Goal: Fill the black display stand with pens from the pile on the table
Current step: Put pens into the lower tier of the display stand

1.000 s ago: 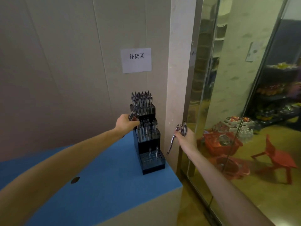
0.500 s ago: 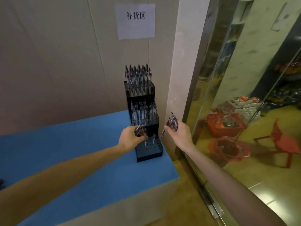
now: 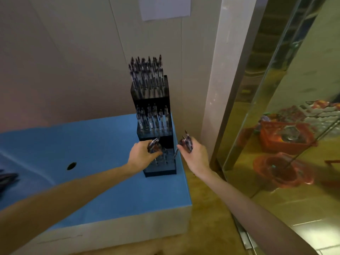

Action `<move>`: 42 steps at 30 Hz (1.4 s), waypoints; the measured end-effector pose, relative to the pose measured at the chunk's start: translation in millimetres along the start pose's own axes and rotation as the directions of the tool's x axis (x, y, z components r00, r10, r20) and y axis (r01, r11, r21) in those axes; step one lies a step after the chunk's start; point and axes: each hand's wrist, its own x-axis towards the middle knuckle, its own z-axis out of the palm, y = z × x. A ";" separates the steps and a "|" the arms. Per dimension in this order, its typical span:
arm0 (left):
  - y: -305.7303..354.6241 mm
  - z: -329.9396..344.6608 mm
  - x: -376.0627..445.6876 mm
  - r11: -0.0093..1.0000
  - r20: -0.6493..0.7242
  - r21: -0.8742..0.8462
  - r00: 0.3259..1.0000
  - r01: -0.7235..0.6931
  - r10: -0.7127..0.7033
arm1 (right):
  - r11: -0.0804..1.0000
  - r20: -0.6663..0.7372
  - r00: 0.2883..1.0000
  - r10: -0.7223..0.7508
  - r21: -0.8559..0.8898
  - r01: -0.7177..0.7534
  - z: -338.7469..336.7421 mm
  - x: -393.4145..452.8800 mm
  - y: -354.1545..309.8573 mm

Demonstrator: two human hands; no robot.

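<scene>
Stand point(image 3: 159, 170) between hands — pens point(image 3: 186, 143) gripped.

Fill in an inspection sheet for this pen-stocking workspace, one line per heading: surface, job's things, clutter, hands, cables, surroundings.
Surface: blue table top with a small dark hole.
Job's things: black display stand, three tiers; top and middle tiers hold upright pens, bottom tier only a few. Dark pens lie at the left edge.
Clutter: nothing seen.
Hands: left hand grips a bunch of pens over the bottom tier; right hand grips another bunch beside the stand.
Cables: nothing seen.
Surroundings: paper notice on the wall; mirrored panel on the right.
</scene>
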 end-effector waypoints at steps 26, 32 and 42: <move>-11.9 27.1 -8.1 0.989 -0.034 0.056 0.990 0.135 -0.134 | 0.971 0.241 0.959 -0.148 -0.150 0.187 13.5 11.9 -0.4; -23.6 32.8 -18.7 0.980 -0.012 0.102 0.985 0.173 -0.173 | 0.977 0.256 0.965 -0.050 -0.187 0.100 24.7 6.7 11.6; -14.2 24.1 -1.7 0.975 0.085 0.179 0.985 0.133 -0.150 | 0.981 0.205 0.979 -0.013 -0.186 0.052 31.7 4.7 15.6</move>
